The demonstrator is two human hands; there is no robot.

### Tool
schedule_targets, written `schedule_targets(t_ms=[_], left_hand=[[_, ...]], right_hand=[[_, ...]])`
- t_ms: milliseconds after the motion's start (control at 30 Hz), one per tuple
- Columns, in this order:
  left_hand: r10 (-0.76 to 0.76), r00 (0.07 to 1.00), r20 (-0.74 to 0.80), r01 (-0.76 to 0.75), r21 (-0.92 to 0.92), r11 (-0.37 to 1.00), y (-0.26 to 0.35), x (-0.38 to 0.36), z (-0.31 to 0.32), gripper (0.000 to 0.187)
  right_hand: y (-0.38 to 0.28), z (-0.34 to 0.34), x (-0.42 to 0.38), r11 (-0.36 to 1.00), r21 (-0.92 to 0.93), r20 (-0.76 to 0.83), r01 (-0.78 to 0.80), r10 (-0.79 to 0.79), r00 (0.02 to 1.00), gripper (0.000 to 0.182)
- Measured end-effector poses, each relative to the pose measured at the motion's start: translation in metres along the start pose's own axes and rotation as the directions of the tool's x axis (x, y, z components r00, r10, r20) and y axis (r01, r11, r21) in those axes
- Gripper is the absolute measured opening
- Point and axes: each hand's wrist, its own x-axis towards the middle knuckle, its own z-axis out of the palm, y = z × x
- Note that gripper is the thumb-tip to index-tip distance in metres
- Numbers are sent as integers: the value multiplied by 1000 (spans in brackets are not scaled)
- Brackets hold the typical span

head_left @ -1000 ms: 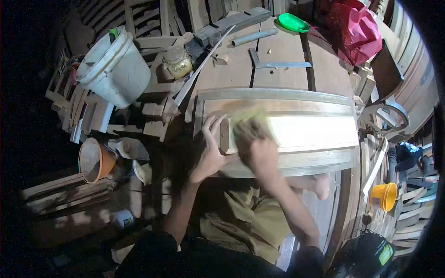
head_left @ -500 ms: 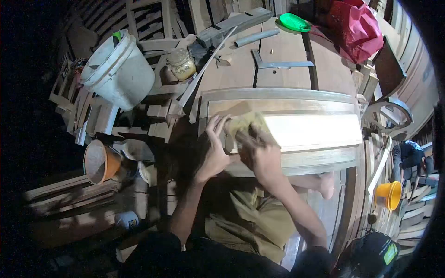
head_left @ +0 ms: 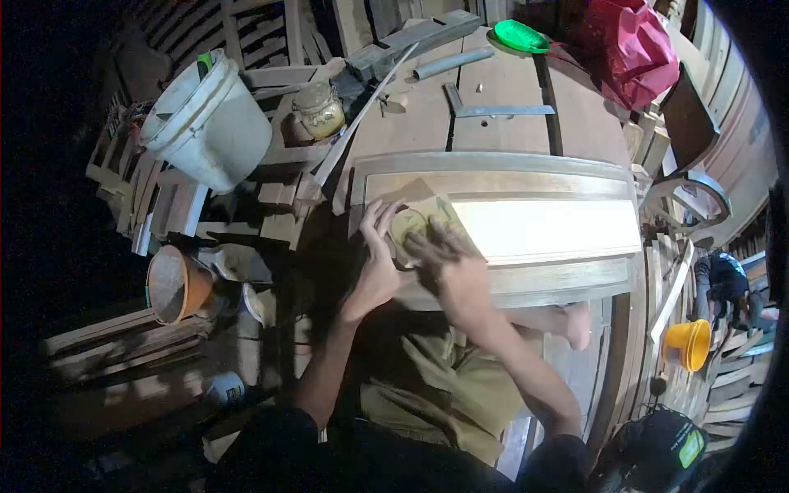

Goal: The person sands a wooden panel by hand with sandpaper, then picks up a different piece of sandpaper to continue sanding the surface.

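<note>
A framed wooden panel (head_left: 542,282) lies across the bench in front of me, its middle brightly lit. On its left part rests a yellowish-brown sheet (head_left: 421,197), which looks like sandpaper. My right hand (head_left: 456,267) presses on this sheet with fingers spread, slightly blurred. My left hand (head_left: 380,263) is at the panel's left end, its thumb and fingers around the sheet's left edge. The part of the panel below the sheet and hands is hidden.
Behind the panel lie a metal square (head_left: 505,110), a grey tube (head_left: 454,64) and a green dish (head_left: 521,37). A white bucket (head_left: 218,123), a jar (head_left: 319,111) and an orange bucket (head_left: 193,287) stand left. At right are a yellow bucket (head_left: 689,345) and another person (head_left: 727,279).
My right hand has shifted slightly left and its fingers look more spread on the sheet. The sheet has moved a little left too. My left hand stays nearly in place.
</note>
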Motion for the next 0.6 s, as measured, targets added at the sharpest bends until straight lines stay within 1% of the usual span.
schedule_targets(t_ms=[33, 100, 133, 167, 200, 233, 267, 300, 367, 400, 433, 500, 533, 567, 600], left_hand=[[-16, 1000, 10, 15, 63, 998, 5, 1, -3, 139], [-43, 999, 24, 38, 179, 983, 14, 1, -6, 143], [-31, 999, 10, 29, 150, 988, 11, 1, -4, 143], [-8, 1000, 3, 8, 151, 988, 7, 3, -3, 143], [6, 1000, 3, -6, 155, 988, 2, 3, -3, 143], [18, 1000, 4, -19, 158, 987, -4, 1, -3, 143], [9, 1000, 4, -10, 178, 984, -9, 1, -1, 144], [-8, 1000, 14, 5, 190, 982, -4, -1, -3, 143], [-29, 999, 22, 24, 211, 977, 13, 1, -6, 142], [-27, 1000, -8, 27, 69, 997, 9, 0, -3, 132], [-10, 1000, -6, 10, 86, 996, 5, 3, -4, 132], [4, 1000, 4, -4, 116, 993, -1, 1, -4, 134], [-8, 1000, -15, 9, 41, 999, 7, 1, -2, 131], [-15, 1000, -8, 15, 61, 998, 10, 1, -3, 132], [-24, 1000, -5, 24, 80, 996, 12, -1, -3, 132]], right_hand=[[-7, -5, 1, 999, -5, -12, 51, -51, 999, 36], [0, -37, 24, 981, 39, -100, -192, 195, 976, 41], [-5, -23, 20, 959, 46, -124, -280, 284, 951, 43], [0, -5, 5, 994, -76, -149, -83, 71, 986, 42], [-6, -5, -3, 997, -31, -63, 76, -77, 995, 42], [-10, -5, -8, 974, 27, 16, 227, -227, 974, 42], [-3, -14, -4, 987, 25, -91, 160, -157, 983, 39], [3, -12, 2, 998, 18, -140, -59, 61, 988, 37], [12, -23, 20, 982, -77, -226, -173, 152, 962, 43], [8, -9, 7, 995, -83, -116, -57, 47, 992, 48], [-1, 0, -2, 996, -65, -4, 59, -59, 998, 53], [-9, -11, -8, 986, 2, -13, 164, -164, 986, 53], [-9, -25, 3, 1000, 16, -73, -19, 20, 997, 51], [-2, -35, 16, 980, 37, -128, -197, 201, 971, 49], [5, -27, 12, 984, 51, -109, -171, 175, 979, 43]])
